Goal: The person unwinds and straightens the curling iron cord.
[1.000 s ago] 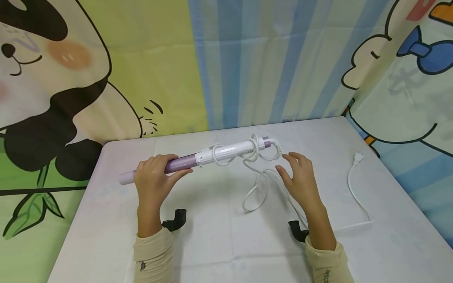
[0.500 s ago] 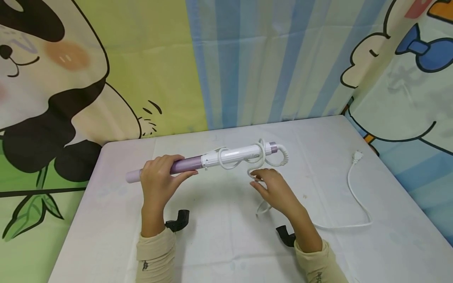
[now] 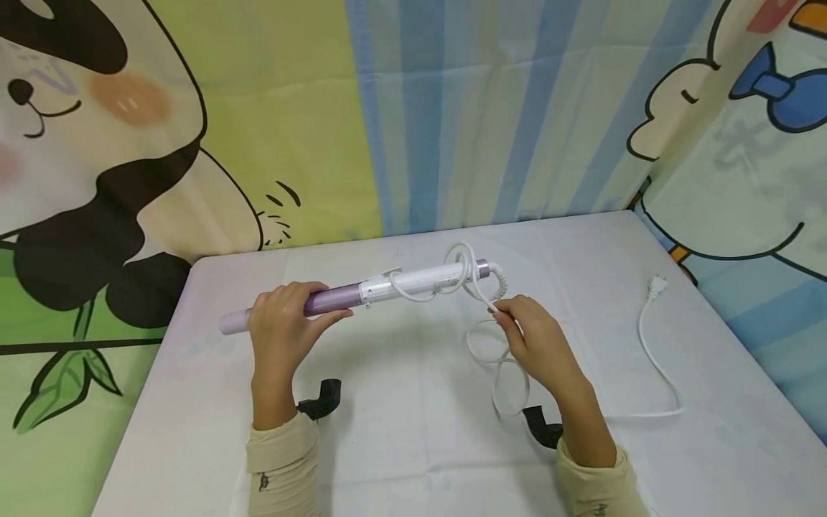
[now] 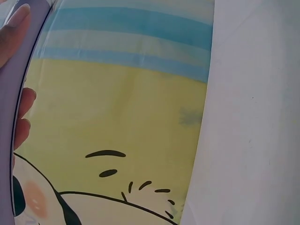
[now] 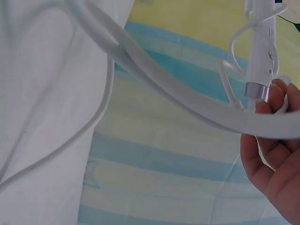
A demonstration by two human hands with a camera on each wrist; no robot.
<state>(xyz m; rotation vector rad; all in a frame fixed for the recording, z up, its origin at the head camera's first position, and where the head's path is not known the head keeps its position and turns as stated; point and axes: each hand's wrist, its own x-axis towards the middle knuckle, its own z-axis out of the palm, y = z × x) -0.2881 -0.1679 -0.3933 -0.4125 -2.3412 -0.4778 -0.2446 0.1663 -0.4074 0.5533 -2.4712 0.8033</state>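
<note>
My left hand [image 3: 278,334] grips the purple barrel of a white-and-purple curling iron [image 3: 416,280], held aslant above the table with its handle end to the right. The same barrel [image 4: 8,108] runs down the left edge of the left wrist view, fingers curled round it. White cord [image 3: 481,296] is looped round the white handle. Below the handle's end, my right hand [image 3: 543,345] pinches that cord between thumb and fingers, and loose loops hang under it. In the right wrist view a thick stretch of cord [image 5: 164,91] crosses close to the camera, partly covering the fingers.
The cord's plug [image 3: 657,286] lies on the right of the white-covered table [image 3: 388,445], its lead curving back toward my right forearm. Printed curtains [image 3: 452,129] stand behind the table and at both sides. Black mounts [image 3: 323,400] stick out at both wrists.
My right hand has moved left to the cord, taken it between thumb and fingers, then drawn it back right. The handle's loop has shifted, and the hanging loops have swung. My left hand keeps its grip.
</note>
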